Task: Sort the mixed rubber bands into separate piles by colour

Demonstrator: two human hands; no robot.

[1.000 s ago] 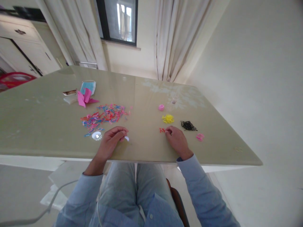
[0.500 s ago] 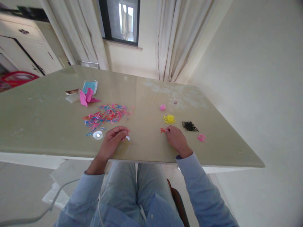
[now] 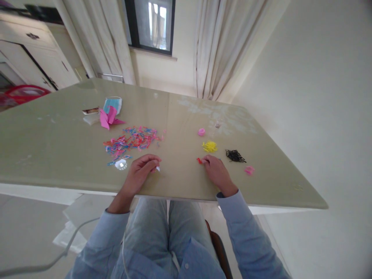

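Observation:
My left hand rests near the table's front edge, fingers closed on a small white piece. A mixed pile of pink, blue and red pieces lies beyond it, with a shiny round object to its left. My right hand is pinched at small red pieces on the table. Just beyond that hand is a yellow pile. A black pile and a few pink pieces lie to its right.
On the table, a pink folded paper shape, a blue mask and a small packet lie at the back left. Farther back than the yellow pile is a pink ring-shaped object. A red chair stands at far left.
The view has shifted slightly, moving most table items a little to the right in the picture. Both hands keep nearly the same poses, with my right fingertips still at the red pieces.

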